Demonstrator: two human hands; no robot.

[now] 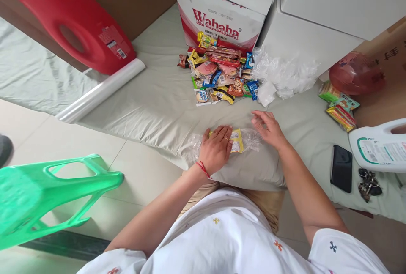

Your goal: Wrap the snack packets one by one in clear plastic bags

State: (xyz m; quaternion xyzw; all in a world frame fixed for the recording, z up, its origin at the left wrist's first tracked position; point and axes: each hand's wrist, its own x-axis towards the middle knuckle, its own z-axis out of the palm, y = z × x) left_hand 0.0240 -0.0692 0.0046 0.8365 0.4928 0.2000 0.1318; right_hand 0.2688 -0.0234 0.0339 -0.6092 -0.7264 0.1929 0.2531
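My left hand (216, 147) lies flat, fingers stretched out, on a yellow snack packet (237, 140) at the near edge of the cloth-covered surface. Clear plastic wrap (252, 139) sticks out crumpled on both sides of the packet. To the right, my right hand (269, 128) hovers just above the wrap's end with its fingers apart and nothing in them. Part of the packet is hidden under my left hand. Beyond both hands lies a pile of wrapped snacks (222, 69), with a heap of clear plastic-wrapped bundles (285, 73) against its right side.
A roll of clear film (101, 91) lies left, near a red jug (95, 24). Behind the snacks stands a Wahaha carton (218, 18). At right are a phone (341, 168), keys (369, 184), a white jug (380, 145) and snack packs (341, 115). A green stool (28, 189) stands left.
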